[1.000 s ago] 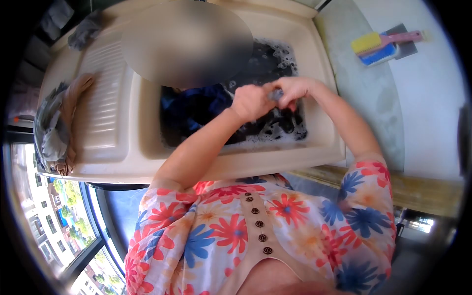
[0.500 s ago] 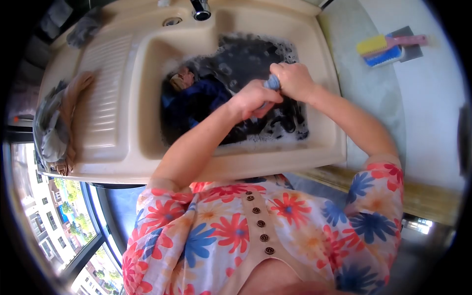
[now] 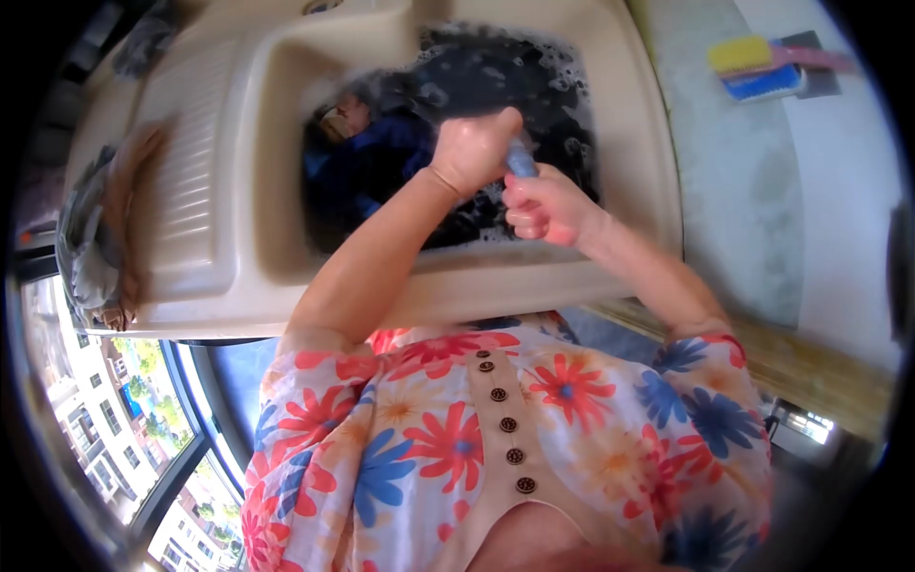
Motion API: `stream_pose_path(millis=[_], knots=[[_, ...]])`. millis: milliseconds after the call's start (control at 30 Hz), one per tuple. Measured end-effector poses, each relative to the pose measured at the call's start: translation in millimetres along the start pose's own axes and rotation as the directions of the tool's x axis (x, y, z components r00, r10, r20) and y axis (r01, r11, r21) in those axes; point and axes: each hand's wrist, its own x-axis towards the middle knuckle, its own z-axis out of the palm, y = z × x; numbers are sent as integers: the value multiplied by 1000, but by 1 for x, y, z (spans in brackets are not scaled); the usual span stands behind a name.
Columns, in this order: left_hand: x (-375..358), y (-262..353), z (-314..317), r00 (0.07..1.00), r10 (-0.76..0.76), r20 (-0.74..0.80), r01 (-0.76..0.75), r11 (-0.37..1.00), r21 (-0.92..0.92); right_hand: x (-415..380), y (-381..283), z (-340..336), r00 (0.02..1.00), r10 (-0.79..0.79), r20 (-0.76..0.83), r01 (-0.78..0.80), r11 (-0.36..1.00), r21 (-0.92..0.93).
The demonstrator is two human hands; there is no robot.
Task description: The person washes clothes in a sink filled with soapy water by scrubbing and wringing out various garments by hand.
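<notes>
A small light blue cloth [image 3: 520, 160] is stretched and twisted between my two fists above the sink. My left hand [image 3: 474, 153] grips its upper end, with the wrist turned over. Around its lower end are the fingers of my right hand [image 3: 551, 205], nearer to my body. Most of the cloth is hidden inside the fists. Below them, dark soapy water [image 3: 505, 81] fills the basin of the beige sink [image 3: 457, 286]. Dark blue clothing [image 3: 381, 157] lies soaking at the basin's left, beside a tan and pinkish piece of fabric [image 3: 348, 116].
A ribbed drainboard [image 3: 186, 181] adjoins the basin on the left. Grey and brown garments [image 3: 100, 248] hang over its outer edge, and a grey cloth [image 3: 143, 48] lies farther back. On the right-hand ledge lies a yellow, pink and blue scrubbing brush [image 3: 762, 71].
My left hand has risen and turned over, while my right hand has come down toward me, so their heights have swapped. The cloth stays gripped between them. The camera view has tilted slightly.
</notes>
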Motion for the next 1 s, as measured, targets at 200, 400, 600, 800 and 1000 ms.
stream_pose_path(millis=[200, 400, 600, 800, 1000], knots=[[3, -1, 3, 999, 38, -5, -37, 995, 98, 13, -19, -27, 999, -45, -10, 40, 956, -290], [27, -18, -79, 965, -242, 100, 226, 963, 150, 28, -80, -34, 886, -438, 154, 457, 762, -460], [-7, -138, -216, 750, -569, -336, 661, 631, 407, 95, -10, -70, 791, -558, 251, 438, 230, -869], [-87, -263, -285, 632, -629, -453, 748, 342, 569, 114, 28, -33, 841, -461, 284, 198, -226, -954], [-48, -173, -229, 827, -421, -372, 557, 708, 434, 120, 8, -59, 898, -414, 147, 306, 349, -886]])
